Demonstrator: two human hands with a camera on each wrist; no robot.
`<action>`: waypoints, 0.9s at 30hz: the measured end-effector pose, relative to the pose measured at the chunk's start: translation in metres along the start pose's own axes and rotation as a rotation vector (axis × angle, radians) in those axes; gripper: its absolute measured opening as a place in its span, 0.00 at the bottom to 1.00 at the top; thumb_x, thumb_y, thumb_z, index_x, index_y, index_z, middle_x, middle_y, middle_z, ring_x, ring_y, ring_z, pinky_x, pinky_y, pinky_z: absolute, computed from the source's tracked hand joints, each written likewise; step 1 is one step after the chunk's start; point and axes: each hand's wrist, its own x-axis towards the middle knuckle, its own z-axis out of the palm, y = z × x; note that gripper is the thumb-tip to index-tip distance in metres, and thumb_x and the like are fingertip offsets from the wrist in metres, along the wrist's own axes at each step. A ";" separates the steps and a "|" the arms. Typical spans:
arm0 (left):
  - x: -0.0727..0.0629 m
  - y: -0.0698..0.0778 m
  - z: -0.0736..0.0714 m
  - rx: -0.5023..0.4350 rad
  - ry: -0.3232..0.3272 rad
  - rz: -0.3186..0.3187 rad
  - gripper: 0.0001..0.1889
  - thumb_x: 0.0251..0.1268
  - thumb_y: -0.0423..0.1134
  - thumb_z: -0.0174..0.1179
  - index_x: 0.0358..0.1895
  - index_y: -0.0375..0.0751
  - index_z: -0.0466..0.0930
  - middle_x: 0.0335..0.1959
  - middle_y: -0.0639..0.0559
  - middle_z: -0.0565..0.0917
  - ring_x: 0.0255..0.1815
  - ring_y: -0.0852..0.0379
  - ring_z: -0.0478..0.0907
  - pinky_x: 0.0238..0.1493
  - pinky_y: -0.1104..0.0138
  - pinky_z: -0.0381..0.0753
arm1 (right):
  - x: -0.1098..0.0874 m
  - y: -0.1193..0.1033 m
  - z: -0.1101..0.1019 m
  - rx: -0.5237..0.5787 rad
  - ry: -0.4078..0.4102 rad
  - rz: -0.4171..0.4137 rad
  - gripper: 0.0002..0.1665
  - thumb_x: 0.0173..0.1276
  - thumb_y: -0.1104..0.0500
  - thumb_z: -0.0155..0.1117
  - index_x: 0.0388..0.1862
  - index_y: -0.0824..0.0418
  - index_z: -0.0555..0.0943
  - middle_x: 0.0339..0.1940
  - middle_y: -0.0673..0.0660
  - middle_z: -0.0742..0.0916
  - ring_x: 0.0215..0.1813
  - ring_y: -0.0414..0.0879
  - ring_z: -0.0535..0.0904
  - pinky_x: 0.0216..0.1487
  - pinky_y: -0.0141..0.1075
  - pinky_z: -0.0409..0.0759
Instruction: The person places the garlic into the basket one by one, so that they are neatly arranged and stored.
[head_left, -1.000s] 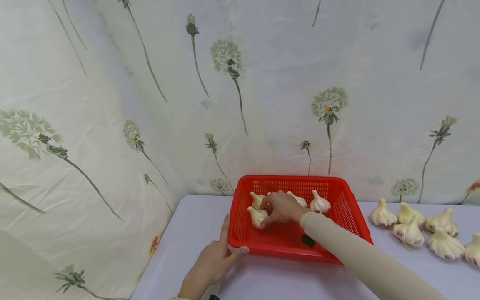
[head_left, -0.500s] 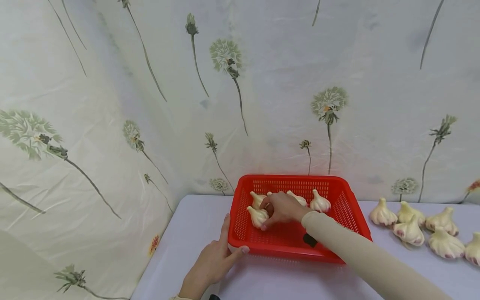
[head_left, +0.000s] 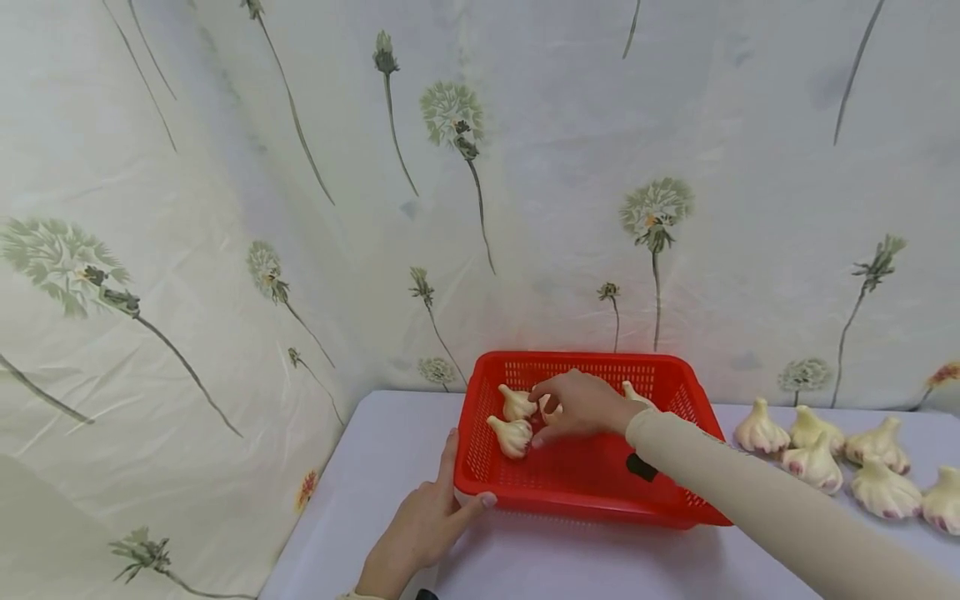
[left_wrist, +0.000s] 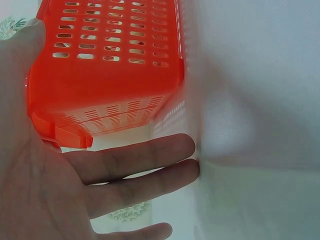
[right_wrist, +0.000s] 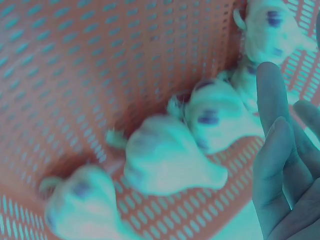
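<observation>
In the head view my left hand rests against the front left corner of a red perforated plastic basket, thumb along its front rim and index finger along its left side. The left wrist view shows its other fingers extended near the table. Over the inside of the basket hovers my right hand, fingers loosely bent with nothing between them. Two garlic bulbs lie just left of its fingertips; another garlic bulb is partly covered by the wrist. Several bulbs lie in a row in the right wrist view.
On the white table, right of the basket, sit several more garlic bulbs. A pale curtain printed with dandelions hangs behind and to the left. The right sleeve crosses the basket's right side.
My right hand has let go of the front left garlic bulb and moved slightly right and up. That bulb sits a little farther left. The left hand stays put.
</observation>
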 end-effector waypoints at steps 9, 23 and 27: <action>0.000 0.002 0.001 0.006 0.001 0.016 0.58 0.67 0.76 0.56 0.89 0.57 0.33 0.25 0.56 0.78 0.28 0.57 0.76 0.30 0.64 0.77 | -0.033 0.010 -0.050 -0.112 0.022 -0.014 0.43 0.56 0.31 0.81 0.64 0.53 0.86 0.51 0.51 0.91 0.49 0.47 0.86 0.51 0.47 0.86; -0.001 0.002 0.003 -0.001 -0.005 0.013 0.58 0.68 0.76 0.55 0.88 0.58 0.31 0.24 0.54 0.77 0.26 0.56 0.75 0.26 0.63 0.75 | -0.135 0.062 -0.117 -0.313 0.106 0.044 0.38 0.55 0.33 0.83 0.54 0.58 0.89 0.46 0.52 0.93 0.47 0.49 0.89 0.46 0.52 0.88; -0.002 0.001 0.001 -0.004 -0.006 0.011 0.58 0.69 0.75 0.56 0.88 0.58 0.30 0.23 0.53 0.77 0.25 0.56 0.75 0.26 0.64 0.74 | -0.166 0.089 -0.123 -0.311 0.093 0.128 0.40 0.53 0.31 0.83 0.54 0.58 0.89 0.45 0.52 0.93 0.45 0.50 0.89 0.40 0.50 0.89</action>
